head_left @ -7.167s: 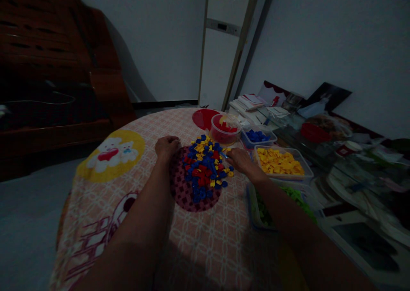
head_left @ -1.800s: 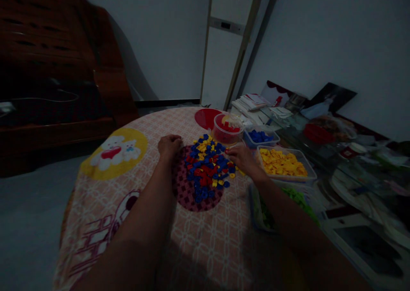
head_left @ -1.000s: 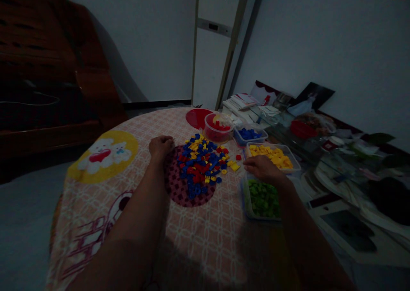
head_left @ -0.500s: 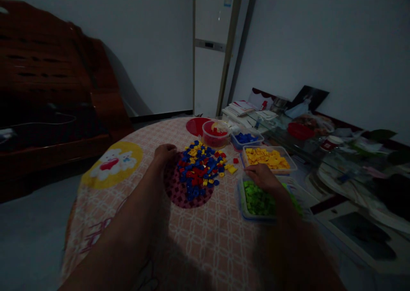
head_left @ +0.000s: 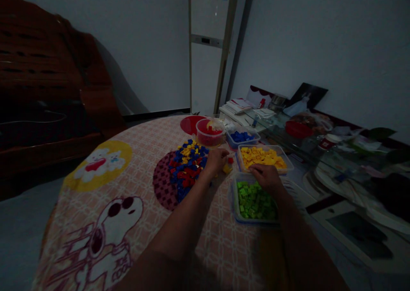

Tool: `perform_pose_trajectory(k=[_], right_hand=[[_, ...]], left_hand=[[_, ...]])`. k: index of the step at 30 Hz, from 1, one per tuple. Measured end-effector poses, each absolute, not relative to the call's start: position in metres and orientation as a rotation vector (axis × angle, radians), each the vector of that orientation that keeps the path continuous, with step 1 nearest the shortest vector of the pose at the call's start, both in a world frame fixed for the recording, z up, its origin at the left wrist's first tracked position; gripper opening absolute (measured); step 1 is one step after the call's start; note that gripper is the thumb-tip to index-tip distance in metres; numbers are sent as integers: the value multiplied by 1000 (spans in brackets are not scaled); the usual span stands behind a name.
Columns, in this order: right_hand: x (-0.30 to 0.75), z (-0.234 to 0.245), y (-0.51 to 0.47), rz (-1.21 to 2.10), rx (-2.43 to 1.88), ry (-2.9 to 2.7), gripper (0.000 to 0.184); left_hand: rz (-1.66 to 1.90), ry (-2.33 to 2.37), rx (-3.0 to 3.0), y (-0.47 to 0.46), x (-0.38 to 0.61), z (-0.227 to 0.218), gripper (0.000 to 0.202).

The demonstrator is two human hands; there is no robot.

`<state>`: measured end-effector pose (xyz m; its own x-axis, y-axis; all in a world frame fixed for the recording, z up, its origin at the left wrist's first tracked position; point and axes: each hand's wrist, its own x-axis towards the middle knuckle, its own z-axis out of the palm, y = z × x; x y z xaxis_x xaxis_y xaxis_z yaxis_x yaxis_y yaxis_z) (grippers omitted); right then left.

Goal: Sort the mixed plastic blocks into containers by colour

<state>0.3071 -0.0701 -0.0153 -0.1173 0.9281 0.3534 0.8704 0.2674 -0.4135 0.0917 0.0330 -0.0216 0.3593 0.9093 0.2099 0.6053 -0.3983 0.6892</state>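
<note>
A heap of small blue, red and yellow blocks lies on the patterned tablecloth. My left hand rests at the heap's right edge, fingers curled down over loose pieces near a yellow block; whether it holds one is hidden. My right hand lies curled on the far rim of the clear box of green blocks, just in front of the box of yellow blocks. What its fingers hold, if anything, is too dark to see.
A red tub with its red lid and a box of blue blocks stand behind the heap. To the right lies a cluttered glass surface with papers, bowls and cups. A dark wooden sofa stands at the left.
My left hand has crossed from the heap's left side to its right edge. My right hand stays at the green box's far rim. The camera has swung right.
</note>
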Motion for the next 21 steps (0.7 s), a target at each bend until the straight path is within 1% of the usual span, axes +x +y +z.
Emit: perform_pose_trajectory(k=[5, 10, 12, 15, 17, 21], right_hand=[[305, -16, -67, 147, -1745, -2073, 34], [302, -16, -68, 48, -1854, -2065, 34], [302, -16, -68, 43, -1870, -2041, 34], [304, -16, -68, 11, -1879, -1938, 33], [305, -16, -68, 0, -1852, -1863, 34], [307, -16, -69, 15, -1816, -1700, 34]], left_hand=[[530, 1334, 2314, 19, 101, -33, 26], [446, 1419, 2350, 10, 106, -39, 27], [429, 1444, 2360, 8, 107, -38, 25], [492, 1471, 2308, 10, 105, -33, 21], [635, 1452, 2214, 14, 102, -30, 19], [914, 1183, 1852, 25, 108, -33, 12]])
